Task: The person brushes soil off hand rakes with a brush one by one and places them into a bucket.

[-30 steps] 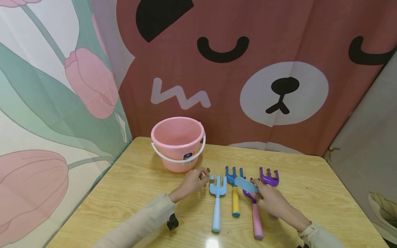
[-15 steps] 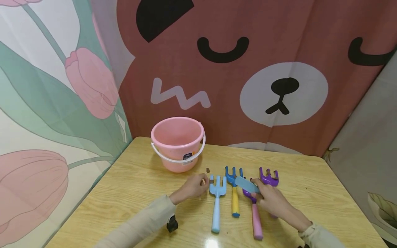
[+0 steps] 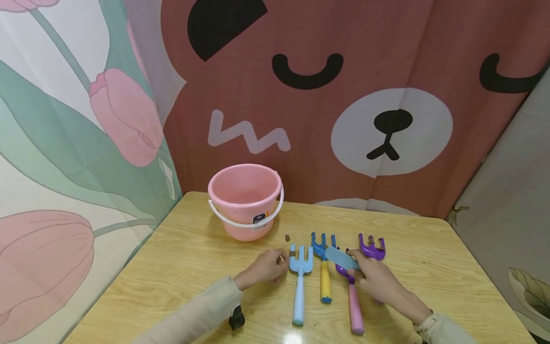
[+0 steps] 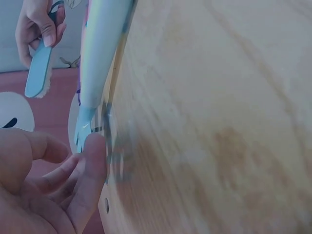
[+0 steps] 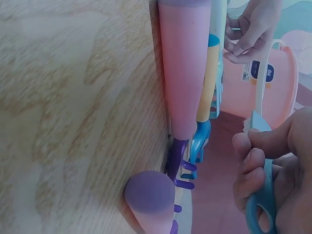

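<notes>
My right hand [image 3: 378,279] grips a light blue brush [image 3: 342,258] with pale bristles [image 5: 246,126]. It is held over the hand forks at the table's middle. My left hand [image 3: 268,265] has loosely bent fingers and nothing visible between them. It is beside the tines of a light blue hand fork [image 3: 299,291]; contact cannot be told. A brown scrap [image 3: 292,253] lies on one tine, another brown scrap [image 3: 287,238] on the table. Rightward lie a blue fork with yellow handle [image 3: 325,284], a purple fork with pink handle [image 3: 355,310] and another purple fork [image 3: 372,251], partly hidden by my right hand.
A pink bucket [image 3: 245,217] with a white handle stands at the back left of the wooden table [image 3: 429,272]. Behind the table hangs a cloth [image 3: 309,119] printed with a bear. Brown bits also show on the rightmost purple fork's tines.
My left hand has drawn back toward me from the brown scrap near the bucket, leaving it on the table. My right hand and the brush have hardly moved.
</notes>
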`<state>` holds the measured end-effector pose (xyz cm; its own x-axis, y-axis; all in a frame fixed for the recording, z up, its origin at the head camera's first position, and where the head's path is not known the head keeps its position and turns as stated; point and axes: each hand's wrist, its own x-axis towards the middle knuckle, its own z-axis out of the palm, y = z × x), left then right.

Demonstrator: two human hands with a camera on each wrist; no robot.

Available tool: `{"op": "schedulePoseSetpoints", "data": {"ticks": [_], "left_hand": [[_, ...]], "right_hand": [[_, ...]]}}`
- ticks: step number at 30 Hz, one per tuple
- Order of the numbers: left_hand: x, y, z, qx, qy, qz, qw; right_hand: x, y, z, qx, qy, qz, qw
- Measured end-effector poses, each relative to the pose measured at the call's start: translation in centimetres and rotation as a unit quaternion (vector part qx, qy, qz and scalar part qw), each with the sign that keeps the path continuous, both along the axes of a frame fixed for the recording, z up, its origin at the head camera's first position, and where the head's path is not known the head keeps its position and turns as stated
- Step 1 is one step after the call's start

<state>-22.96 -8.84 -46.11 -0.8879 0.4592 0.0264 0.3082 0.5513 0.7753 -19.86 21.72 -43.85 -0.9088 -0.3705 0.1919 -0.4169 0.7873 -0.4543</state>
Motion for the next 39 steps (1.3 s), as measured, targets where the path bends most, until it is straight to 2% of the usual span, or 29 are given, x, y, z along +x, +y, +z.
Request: {"op": "schedulePoseSetpoints", "data": {"ticks": [6,15,19,25,31,39], "left_hand": [[0.2,0.4,-0.6,0.008,-0.036,-0.001,0.9993],[0.7,0.1,-0.8,-0.002,-0.059,-0.036,0.9976],[0.9,0.1,-0.9,0.000,-0.055,-0.042,0.9976],[1.3,0.5,-1.2,-0.002,-0.097,-0.038,0.9946],[1.5,0.9,-0.9,0.003,-0.130,-0.029,0.9911],[1.9,1.5,-1.3,0.001,-0.120,-0.016,0.9926]], "right_hand": [[0.0,0.0,-0.2,0.003,-0.012,-0.007,1.000],[-0.2,-0.3,-0.5,0.001,-0.001,-0.003,1.000],[-0.2,-0.4,-0.6,-0.004,0.000,-0.003,1.000],[-0.2,-0.4,-0.6,-0.001,-0.014,-0.010,1.000],[-0.4,-0.5,-0.5,0.005,-0.005,-0.010,1.000],[-0.2,-0.4,-0.7,0.006,-0.012,-0.007,1.000]]}}
